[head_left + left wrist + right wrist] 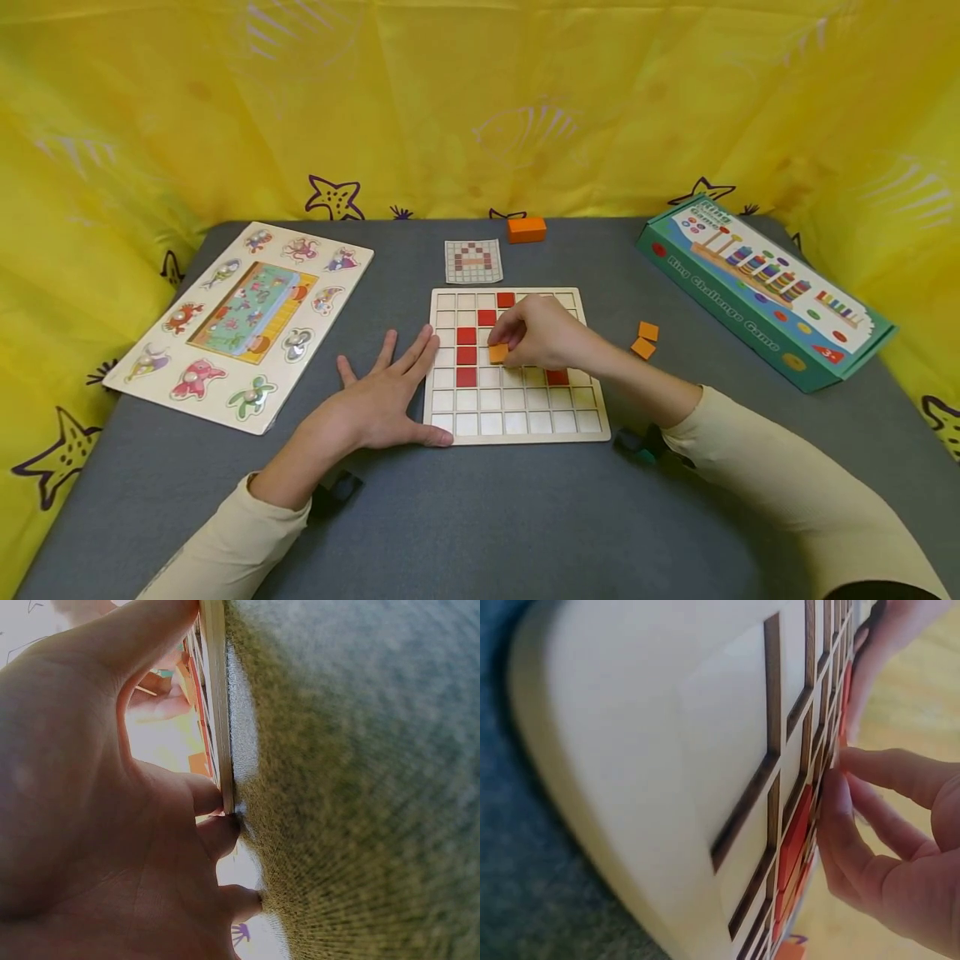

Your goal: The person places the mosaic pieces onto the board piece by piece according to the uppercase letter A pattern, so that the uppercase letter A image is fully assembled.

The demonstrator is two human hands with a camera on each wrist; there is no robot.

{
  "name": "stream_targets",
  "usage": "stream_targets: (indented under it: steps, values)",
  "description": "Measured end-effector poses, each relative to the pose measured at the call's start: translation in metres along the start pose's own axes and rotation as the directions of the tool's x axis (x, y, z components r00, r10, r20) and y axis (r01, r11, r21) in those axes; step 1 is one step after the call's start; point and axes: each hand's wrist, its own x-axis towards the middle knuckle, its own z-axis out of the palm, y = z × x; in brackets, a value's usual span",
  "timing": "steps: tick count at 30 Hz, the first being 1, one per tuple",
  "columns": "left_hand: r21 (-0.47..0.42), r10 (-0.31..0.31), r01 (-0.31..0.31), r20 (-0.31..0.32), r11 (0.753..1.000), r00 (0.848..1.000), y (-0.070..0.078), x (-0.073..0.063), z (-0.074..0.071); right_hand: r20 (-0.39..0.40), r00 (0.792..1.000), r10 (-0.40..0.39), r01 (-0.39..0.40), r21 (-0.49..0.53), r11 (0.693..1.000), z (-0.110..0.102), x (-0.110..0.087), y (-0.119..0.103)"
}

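Observation:
A wooden grid board (525,439) with square cells lies flat at the middle of the table. Several red tiles (467,356) sit in its cells, some of them partly covered by my right arm. Between thumb and fingers, my right hand (543,332) pinches an orange tile (498,354) low over a cell beside the left column of red. My left hand (378,402) is spread on the table, its thumb and fingertips at the board's left edge. In the left wrist view the thumb and a finger (202,793) touch the board's side (216,690).
Two loose orange tiles (643,347) lie right of the board. Behind it are a pattern card (473,262) and an orange block (527,230). A sea-animal knob puzzle (281,396) lies at left, a green game box (750,308) at right. Yellow cloth (450,108) surrounds the table.

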Motion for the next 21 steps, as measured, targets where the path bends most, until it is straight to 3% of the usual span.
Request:
stream_targets:
  steps: [21]
  values:
    - [0.003, 0.008, -0.008, -0.014, 1.000, 1.000, -0.0003, -0.0006, 0.0015, 0.009, 1.000, -0.014, 0.015, -0.060, 0.998, 0.0065, 0.0082, -0.0090]
